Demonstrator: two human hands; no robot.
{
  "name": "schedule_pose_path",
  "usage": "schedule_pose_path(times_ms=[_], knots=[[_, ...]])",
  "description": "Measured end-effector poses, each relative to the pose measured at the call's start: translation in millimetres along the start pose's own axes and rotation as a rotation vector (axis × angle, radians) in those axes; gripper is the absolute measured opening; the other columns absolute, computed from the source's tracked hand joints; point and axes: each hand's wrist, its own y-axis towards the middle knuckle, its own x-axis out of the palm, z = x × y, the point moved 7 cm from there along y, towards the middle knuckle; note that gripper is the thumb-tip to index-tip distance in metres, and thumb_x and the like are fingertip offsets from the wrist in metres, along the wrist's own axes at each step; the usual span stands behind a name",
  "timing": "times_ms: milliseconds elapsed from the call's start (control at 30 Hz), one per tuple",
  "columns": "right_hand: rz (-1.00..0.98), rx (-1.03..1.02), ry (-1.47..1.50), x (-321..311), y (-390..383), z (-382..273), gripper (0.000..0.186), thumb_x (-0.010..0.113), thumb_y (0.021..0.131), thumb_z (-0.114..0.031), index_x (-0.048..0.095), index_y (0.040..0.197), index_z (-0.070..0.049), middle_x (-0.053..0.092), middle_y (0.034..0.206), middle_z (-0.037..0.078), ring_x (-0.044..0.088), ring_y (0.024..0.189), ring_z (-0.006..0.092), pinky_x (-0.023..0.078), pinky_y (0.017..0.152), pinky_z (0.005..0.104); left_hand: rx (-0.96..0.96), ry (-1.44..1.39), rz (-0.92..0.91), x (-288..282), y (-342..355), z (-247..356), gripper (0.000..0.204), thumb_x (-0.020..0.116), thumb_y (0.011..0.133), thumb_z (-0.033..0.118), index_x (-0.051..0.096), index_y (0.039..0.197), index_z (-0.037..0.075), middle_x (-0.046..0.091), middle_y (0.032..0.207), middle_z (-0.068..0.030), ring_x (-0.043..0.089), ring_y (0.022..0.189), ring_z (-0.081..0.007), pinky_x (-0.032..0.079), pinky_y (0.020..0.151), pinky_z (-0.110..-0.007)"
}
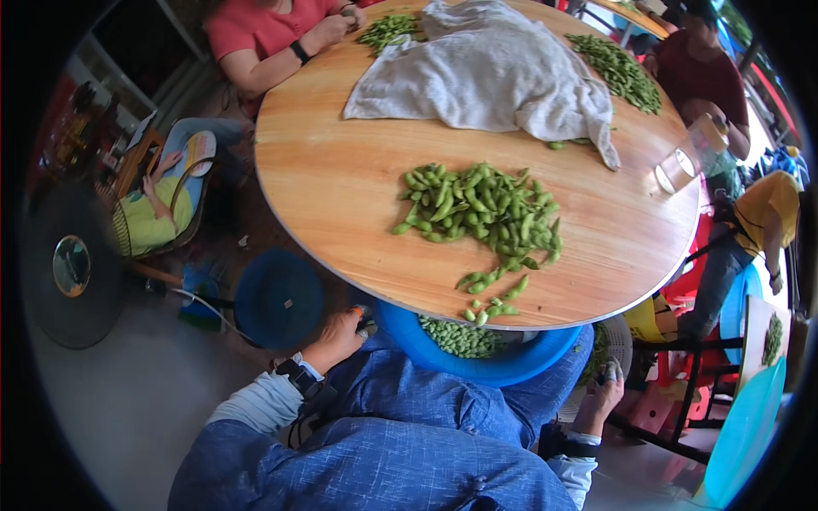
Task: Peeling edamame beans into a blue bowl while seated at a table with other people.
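Note:
My left hand (337, 341) is low beside the left rim of a blue basin (396, 332), with its fingers curled and something orange at the fingertips. What it holds, if anything, is too small to make out. Shelled green beans (460, 337) lie in the basin, which rests at my lap partly under the table edge. On the other side my right hand (605, 393) is bent closed, with grey coverings on the fingertips. It is beside a pale perforated basket (619, 345) with green matter in it. A pile of green soybean pods (486, 209) lies on the round wooden table (332, 187) before me.
A white cloth (486, 72) covers something at the table's far side. More pods (618, 72) lie at the far right, near a clear plastic cup (677, 170). A dark blue bucket (279, 298) stands at left. People sit around the table, and a standing fan (72, 264) is at far left.

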Motion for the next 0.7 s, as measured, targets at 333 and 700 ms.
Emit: schedule_pose_path(times_ms=[333,700], knots=[[-0.141,-0.157,-0.025,46.2,-37.4,-42.3,0.015,0.053,0.082,-0.010,0.054,0.096,-0.003,0.054,0.071,-0.001,0.045,0.056,0.0025,0.032,0.045,0.0133,-0.019,-0.202,-0.319,-1.8,-4.6,31.0,0.023,0.061,0.070,0.015,0.058,0.090,0.003,0.057,0.075,-0.0147,0.055,0.064,-0.0304,0.045,0.058,-0.035],[-0.553,-0.324,-0.220,135.6,-84.0,-81.9,0.019,0.051,0.082,-0.004,0.053,0.100,0.003,0.058,0.088,0.005,0.052,0.070,0.0093,0.041,0.063,0.0206,0.808,-0.267,-0.004,-60.3,31.0,219.9,0.025,0.063,0.072,0.024,0.061,0.088,0.005,0.052,0.066,-0.0087,0.054,0.062,-0.0255,0.044,0.055,-0.035]])
